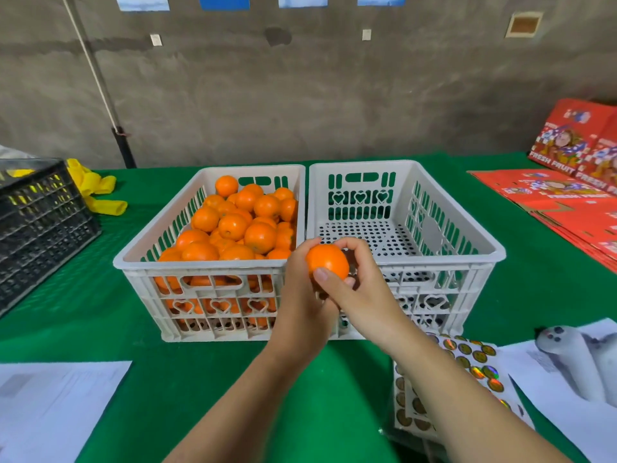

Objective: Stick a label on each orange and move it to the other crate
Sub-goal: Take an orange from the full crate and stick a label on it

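You're holding one orange (pixel 327 262) w/ both hands — left hand (pixel 302 295) cupping it, right hand (pixel 354 282) w/ fingers curled round, thumb pressing on top (label not visible) — above the crates' near rims, right crate (pixel 494 253) sitting empty, left crate (pixel 133 259) full.

One orange (pixel 327 260) held up in both hands, above the near rims where the two crates meet; smooth, bright skin, no label visible on the side facing the camera. Left crate (pixel 213 269): white slotted plastic with heart cutouts, heaped with oranges (pixel 240 225) close to rim level. Right crate (pixel 434 262): same type, touching the left one side by side, perforated floor bare. Label sheet (pixel 467 359): round gold and holographic stickers, flat on the green tabletop near right of the crates, partly hidden by the right forearm.
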